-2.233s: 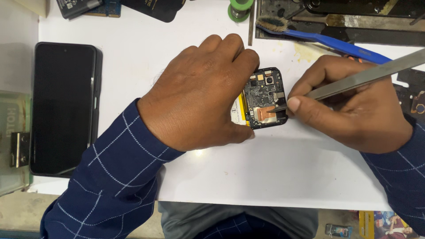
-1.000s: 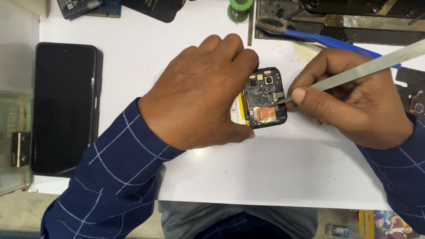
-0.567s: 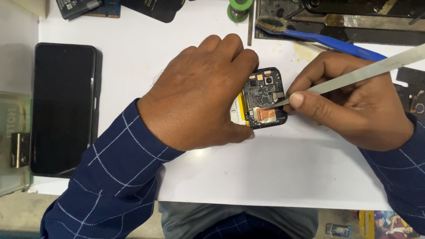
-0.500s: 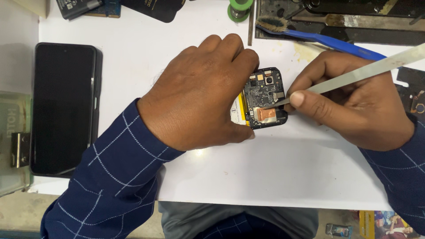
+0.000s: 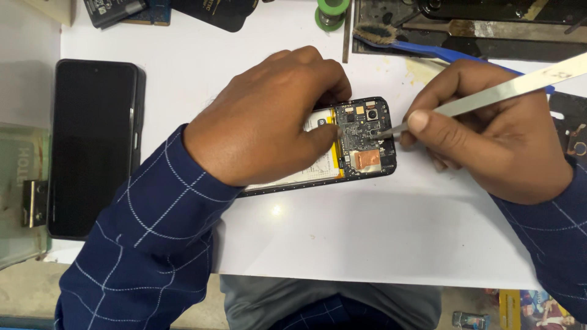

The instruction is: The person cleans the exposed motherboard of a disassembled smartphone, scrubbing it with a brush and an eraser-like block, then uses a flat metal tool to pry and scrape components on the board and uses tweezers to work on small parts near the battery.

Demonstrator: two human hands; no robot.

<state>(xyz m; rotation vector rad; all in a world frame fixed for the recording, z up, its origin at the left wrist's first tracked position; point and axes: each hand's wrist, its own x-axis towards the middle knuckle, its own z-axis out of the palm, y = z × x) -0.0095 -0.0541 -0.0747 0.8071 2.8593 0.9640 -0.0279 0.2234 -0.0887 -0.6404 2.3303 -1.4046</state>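
On the white desk (image 5: 367,244) in front of me, an opened phone (image 5: 361,137) lies with its long axis running left to right, its back cover off, a pale battery (image 5: 324,168) and a dark circuit board (image 5: 364,131) with a copper-coloured patch (image 5: 367,160) exposed at its right end. My left hand (image 5: 269,119) lies flat over the left and middle of the phone, fingers curled down over the far edge and thumb pressed onto the battery, pinning the body to the desk. My right hand (image 5: 489,131) sits just to the right of the phone, fingers pressed together in a pinch on steel tweezers (image 5: 489,95); the tweezers slant up and to the right out of the hand, and their tip touches the board near the small camera module (image 5: 372,114). The board therefore lies directly left of the right hand, which is the nearer one to it, with the tool lying roughly along the phone's long axis. A second, dark-screened phone (image 5: 92,146) rests well apart at the desk's left edge. At the far edge stand a green solder spool (image 5: 332,12) and a blue-handled brush (image 5: 422,46) on a dark mat.
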